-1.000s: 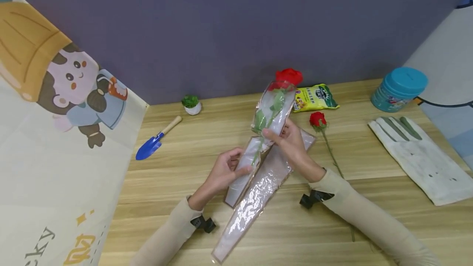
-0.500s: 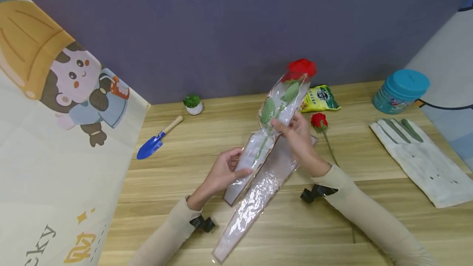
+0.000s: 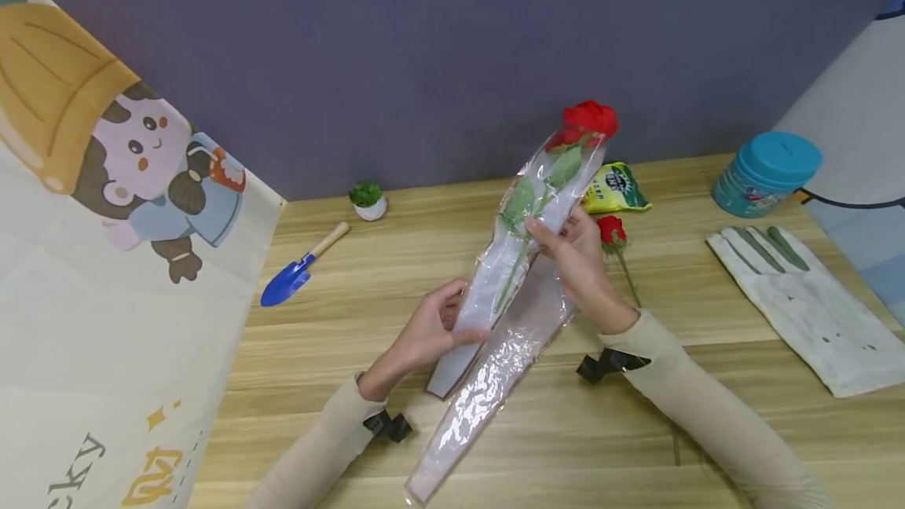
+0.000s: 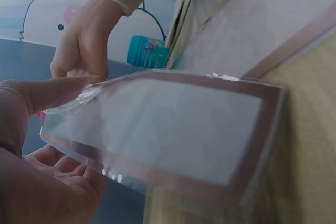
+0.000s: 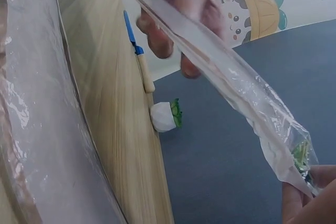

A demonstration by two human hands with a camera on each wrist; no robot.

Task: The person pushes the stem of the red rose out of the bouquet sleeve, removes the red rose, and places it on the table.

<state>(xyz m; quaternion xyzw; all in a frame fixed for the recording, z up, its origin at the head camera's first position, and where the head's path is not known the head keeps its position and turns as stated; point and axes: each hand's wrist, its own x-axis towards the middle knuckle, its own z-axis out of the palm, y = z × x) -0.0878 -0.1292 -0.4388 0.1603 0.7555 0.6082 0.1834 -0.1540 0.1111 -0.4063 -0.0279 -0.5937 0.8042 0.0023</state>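
Tabletop [image 3: 311,344] gives room between trowel [image 3: 297,272] and left hand [image 3: 427,328], which, with right hand [image 3: 578,261], pinches edges of one sleeve [image 3: 486,291].

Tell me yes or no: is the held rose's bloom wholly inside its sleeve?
No, in the head view the red bloom sticks out beyond the sleeve.

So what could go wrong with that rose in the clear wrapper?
The rose sticks out past the wrapper, so it might slide out if tipped. The wrapper looks thin and could crumple where the left hand and right hand grip it. The right arm crosses above the other rose, so it may knock that stem.
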